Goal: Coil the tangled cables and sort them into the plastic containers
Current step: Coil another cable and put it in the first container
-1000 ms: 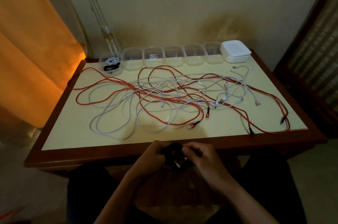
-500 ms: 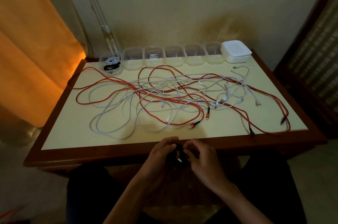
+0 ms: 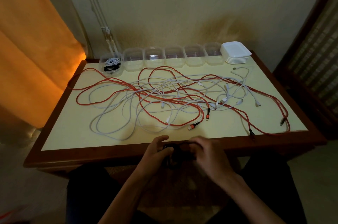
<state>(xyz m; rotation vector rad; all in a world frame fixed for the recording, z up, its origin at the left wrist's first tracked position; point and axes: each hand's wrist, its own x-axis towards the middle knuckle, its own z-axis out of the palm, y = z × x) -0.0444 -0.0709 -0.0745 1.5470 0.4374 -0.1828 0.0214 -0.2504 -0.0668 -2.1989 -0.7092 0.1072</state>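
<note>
A tangle of red cables and white cables sprawls over the cream tabletop. Several clear plastic containers line the back edge; the leftmost container holds a coiled white cable and a coiled black one. At the table's front edge my left hand and my right hand both grip a small black coiled cable between them. Much of that coil is hidden by my fingers and the dim light.
A stack of white lids sits at the back right corner. The table has a dark wooden rim. An orange curtain hangs at the left. A red cable end droops over the front edge.
Both hands have risen slightly toward the table's front edge with the black coil, and my fingers have shifted around it. The cables on the table have not moved.
</note>
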